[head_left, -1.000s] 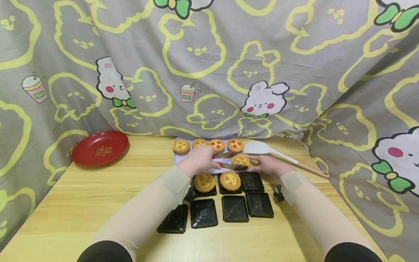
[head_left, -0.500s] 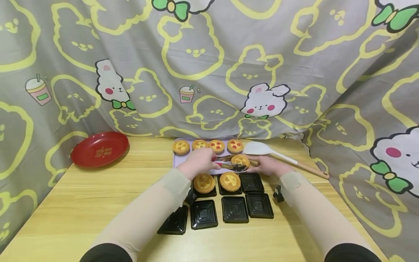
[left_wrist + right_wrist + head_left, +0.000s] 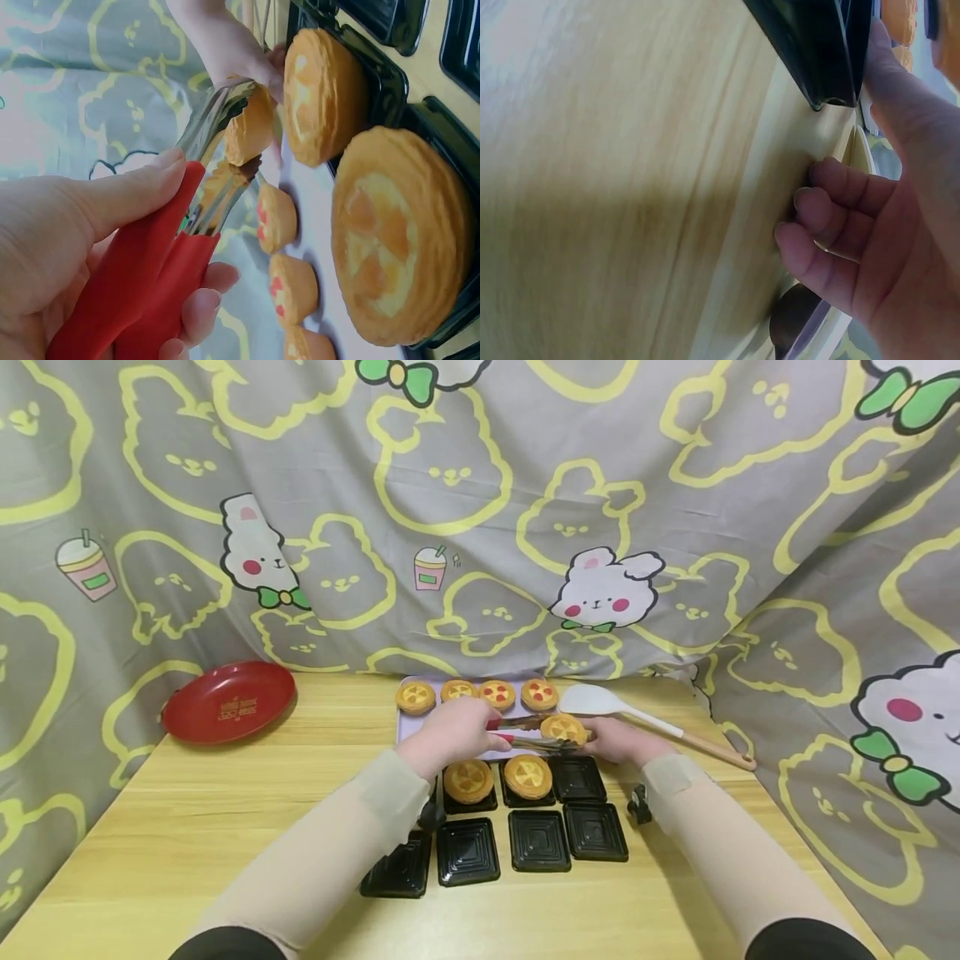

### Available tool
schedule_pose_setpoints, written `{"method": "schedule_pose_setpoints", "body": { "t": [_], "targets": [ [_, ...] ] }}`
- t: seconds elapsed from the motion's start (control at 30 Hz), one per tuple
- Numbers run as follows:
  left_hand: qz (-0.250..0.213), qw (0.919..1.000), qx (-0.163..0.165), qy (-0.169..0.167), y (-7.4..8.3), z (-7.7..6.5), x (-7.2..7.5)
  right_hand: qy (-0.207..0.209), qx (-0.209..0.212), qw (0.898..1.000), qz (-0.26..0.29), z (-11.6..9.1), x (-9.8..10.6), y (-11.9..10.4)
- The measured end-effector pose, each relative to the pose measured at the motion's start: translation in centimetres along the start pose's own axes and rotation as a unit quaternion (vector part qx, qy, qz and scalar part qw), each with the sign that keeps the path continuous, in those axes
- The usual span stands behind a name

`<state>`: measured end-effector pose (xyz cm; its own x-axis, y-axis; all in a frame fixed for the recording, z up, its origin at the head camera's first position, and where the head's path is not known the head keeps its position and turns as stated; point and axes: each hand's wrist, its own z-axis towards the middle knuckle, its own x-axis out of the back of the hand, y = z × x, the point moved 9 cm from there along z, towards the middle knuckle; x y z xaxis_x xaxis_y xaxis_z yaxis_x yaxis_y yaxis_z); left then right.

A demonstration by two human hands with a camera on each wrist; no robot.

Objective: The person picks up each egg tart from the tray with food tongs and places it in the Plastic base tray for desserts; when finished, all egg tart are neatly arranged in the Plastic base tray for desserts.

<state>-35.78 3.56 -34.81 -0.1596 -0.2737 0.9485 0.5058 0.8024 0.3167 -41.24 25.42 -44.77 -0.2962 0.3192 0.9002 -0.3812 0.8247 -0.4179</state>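
Lying at 9 o'clock from the left hand [image 3: 459,729], well apart, a red plate [image 3: 228,703] is carried by the counter [image 3: 240,810]. Red-handled tongs [image 3: 161,225] are gripped by the left hand's curled fingers, their long axis aimed at 3 o'clock. Tarts [image 3: 468,780] on black trays [image 3: 468,852] are seen at 6 and 4 o'clock. Between the tong tips, by the lilac tray's [image 3: 408,728] right end, a round tart [image 3: 563,730] is framed, with no clear long axis. It is placed at 9 o'clock from the right hand [image 3: 621,741], the nearer one. There, three fingers [image 3: 817,247] are loosely bent; whether the tart is pinched cannot be told. Beyond, a white spatula [image 3: 652,719] is laid, handle toward 4 o'clock.
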Motion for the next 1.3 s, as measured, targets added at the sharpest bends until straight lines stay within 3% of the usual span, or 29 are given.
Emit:
{"method": "schedule_pose_setpoints", "body": {
  "t": [0.37,0.8,1.1,1.3],
  "targets": [
    [0.004,0.9987,-0.044,-0.025,2.6,-1.7,-0.4,-0.017,-0.026,0.999,0.025,-0.2,-0.2,0.2],
    [0.039,0.9965,-0.066,-0.031,3.9,-1.1,-1.6,-0.008,0.014,1.0,0.02,0.1,-0.1,-0.2],
    [0.021,0.9982,-0.043,-0.035,4.2,-1.1,-1.7,-0.011,0.014,1.0,0.019,0.2,0.0,0.0],
    [0.006,0.9989,-0.035,-0.029,3.6,-1.7,-0.7,-0.016,0.011,1.0,0.018,0.1,-0.2,-0.3]
  ]
}}
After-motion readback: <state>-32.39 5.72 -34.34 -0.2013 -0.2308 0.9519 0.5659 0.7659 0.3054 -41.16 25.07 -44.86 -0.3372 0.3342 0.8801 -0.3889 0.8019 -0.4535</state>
